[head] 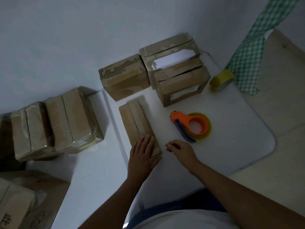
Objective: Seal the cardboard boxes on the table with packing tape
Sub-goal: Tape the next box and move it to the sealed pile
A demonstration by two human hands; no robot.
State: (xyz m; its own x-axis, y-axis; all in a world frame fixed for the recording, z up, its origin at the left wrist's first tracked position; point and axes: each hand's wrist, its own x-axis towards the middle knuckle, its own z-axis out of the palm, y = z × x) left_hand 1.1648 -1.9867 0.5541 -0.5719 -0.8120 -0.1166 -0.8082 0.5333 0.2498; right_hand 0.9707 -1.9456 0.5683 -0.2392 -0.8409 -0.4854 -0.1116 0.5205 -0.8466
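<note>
One flat cardboard box [139, 124] under the left hand [142, 152], fingers straight, pressing. Right hand [180, 148] loosely curled, holding nothing. Tape dispenser [192, 125] at two o'clock from it on the bench [231, 138].

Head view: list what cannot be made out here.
- Near end of the flat box: covered by the left hand pressing flat on it.
- Right hand fingertips: curled under, so a pinch of anything is unclear.
- Shipping label print: too small and dim.
- Boxes at the lower left: cut off by the frame edge.
</note>
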